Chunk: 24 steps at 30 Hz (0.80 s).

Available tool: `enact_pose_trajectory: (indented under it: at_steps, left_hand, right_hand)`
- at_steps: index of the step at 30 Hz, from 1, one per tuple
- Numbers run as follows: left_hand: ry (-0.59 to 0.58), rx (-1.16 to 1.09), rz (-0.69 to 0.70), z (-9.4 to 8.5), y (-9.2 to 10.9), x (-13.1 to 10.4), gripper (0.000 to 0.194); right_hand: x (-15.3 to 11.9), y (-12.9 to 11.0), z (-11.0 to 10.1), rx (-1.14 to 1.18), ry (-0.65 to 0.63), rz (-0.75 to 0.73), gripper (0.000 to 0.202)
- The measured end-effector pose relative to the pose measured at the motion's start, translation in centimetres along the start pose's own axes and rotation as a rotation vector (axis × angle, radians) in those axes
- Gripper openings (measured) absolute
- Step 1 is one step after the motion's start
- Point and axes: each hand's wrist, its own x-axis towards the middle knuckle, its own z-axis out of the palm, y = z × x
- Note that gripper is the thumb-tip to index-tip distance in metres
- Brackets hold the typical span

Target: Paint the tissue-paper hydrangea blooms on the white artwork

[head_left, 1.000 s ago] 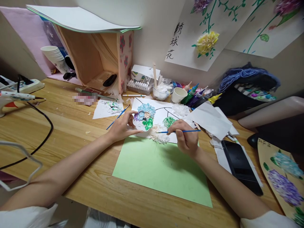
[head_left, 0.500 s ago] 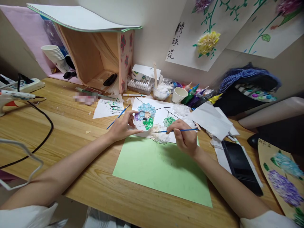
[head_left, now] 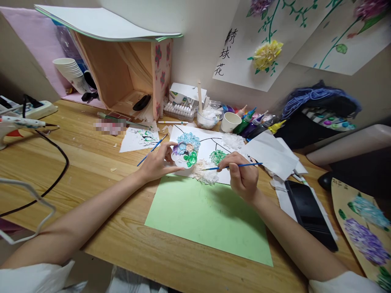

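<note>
My left hand (head_left: 158, 162) grips a small round paint palette (head_left: 180, 159) by its edge, with green, purple and peach paint in its wells. Between the fingers of my right hand (head_left: 242, 174) is a thin blue paintbrush (head_left: 252, 164), its tip pointing left over a cream ruffled paper flower (head_left: 205, 173). That flower sits at the lower edge of a white sheet (head_left: 207, 143) with black drawn stems. Blue (head_left: 191, 139), green (head_left: 218, 156) and white paper flowers (head_left: 232, 141) are on the same sheet. A second blue brush (head_left: 152, 149) lies beside my left hand.
Green paper (head_left: 207, 219) lies in front of the white sheet. A paper cup (head_left: 230, 122), paint bottles (head_left: 249, 120) and a tub of white scraps (head_left: 208, 118) stand behind. At right is a black phone (head_left: 305, 207); at far left, a glue gun (head_left: 21, 122) and cables.
My right hand has shifted a little to the right with the brush, and the brush tip has moved slightly. My left hand and the palette look unmoved.
</note>
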Motion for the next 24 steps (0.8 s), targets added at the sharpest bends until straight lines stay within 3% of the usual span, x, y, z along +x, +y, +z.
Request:
enact_pose_trajectory:
  at_steps: [24]
  left_hand:
    - [-0.016,-0.007,-0.019,-0.04,0.12,0.0,0.067]
  right_hand:
    - [-0.01,0.26,-0.03,-0.037,-0.054,-0.024,0.023]
